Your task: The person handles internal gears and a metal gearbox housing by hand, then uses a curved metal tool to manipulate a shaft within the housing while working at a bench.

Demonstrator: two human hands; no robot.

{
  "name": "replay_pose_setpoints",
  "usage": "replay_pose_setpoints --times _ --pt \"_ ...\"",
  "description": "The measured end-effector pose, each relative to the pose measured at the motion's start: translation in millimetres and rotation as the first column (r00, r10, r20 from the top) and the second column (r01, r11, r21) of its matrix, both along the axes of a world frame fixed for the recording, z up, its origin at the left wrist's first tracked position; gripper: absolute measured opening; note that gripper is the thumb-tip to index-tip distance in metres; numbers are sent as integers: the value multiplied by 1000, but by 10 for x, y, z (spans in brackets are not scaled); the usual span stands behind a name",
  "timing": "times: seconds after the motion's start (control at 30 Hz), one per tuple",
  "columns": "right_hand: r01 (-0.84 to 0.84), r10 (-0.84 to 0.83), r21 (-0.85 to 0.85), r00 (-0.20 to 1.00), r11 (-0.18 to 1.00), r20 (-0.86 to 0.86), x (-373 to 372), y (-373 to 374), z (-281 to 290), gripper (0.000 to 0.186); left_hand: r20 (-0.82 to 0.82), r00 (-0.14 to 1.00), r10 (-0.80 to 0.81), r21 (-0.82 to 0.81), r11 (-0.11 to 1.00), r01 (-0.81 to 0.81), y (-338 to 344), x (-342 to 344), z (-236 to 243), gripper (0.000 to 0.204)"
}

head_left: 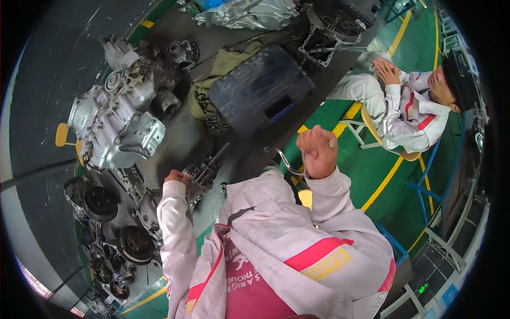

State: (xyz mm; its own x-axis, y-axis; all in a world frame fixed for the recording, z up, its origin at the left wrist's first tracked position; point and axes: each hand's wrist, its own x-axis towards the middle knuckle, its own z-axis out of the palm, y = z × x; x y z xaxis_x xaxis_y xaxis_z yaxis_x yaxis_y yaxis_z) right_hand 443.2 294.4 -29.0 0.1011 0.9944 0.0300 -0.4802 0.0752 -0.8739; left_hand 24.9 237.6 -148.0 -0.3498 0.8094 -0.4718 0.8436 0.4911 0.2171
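Observation:
My right hand [319, 151] is raised in a closed grip at the table's near edge. A bent, shiny silver metal rod [287, 162] curves out from beside its palm, and part of the rod is hidden behind the fingers. My left hand [177, 177] has its fingers curled on the end of a dark grey, ribbed metal part [201, 175] with a slim shaft pointing up and away. That part rests close in front of me, and my fingers cover its left end.
A large silver gearbox housing [109, 122] stands at the left. Beyond my hands lies a dark plastic case [260, 90] on an olive cloth [228, 63]. Round dark drums [137, 244] and metal parts crowd the lower left. Another person [409, 106] sits at the right, hands together.

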Motion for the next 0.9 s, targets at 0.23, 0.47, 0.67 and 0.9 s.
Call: replay_pose_setpoints --times 0.23,0.47,0.67,0.9 --pt "45 -41 -59 997 997 60 39 39 -24 50 -98 995 35 -212 976 -55 77 -17 -17 50" --pt "85 -87 -89 996 992 -19 54 46 -84 48 147 948 284 -105 957 -271 125 132 496 47" --pt "67 -80 -105 989 992 -127 152 48 -172 48 0 999 52 -22 998 -52 646 473 420 51" --pt "58 -58 -124 998 991 0 154 82 -139 49 279 919 279 172 927 -334 789 777 -237 48"
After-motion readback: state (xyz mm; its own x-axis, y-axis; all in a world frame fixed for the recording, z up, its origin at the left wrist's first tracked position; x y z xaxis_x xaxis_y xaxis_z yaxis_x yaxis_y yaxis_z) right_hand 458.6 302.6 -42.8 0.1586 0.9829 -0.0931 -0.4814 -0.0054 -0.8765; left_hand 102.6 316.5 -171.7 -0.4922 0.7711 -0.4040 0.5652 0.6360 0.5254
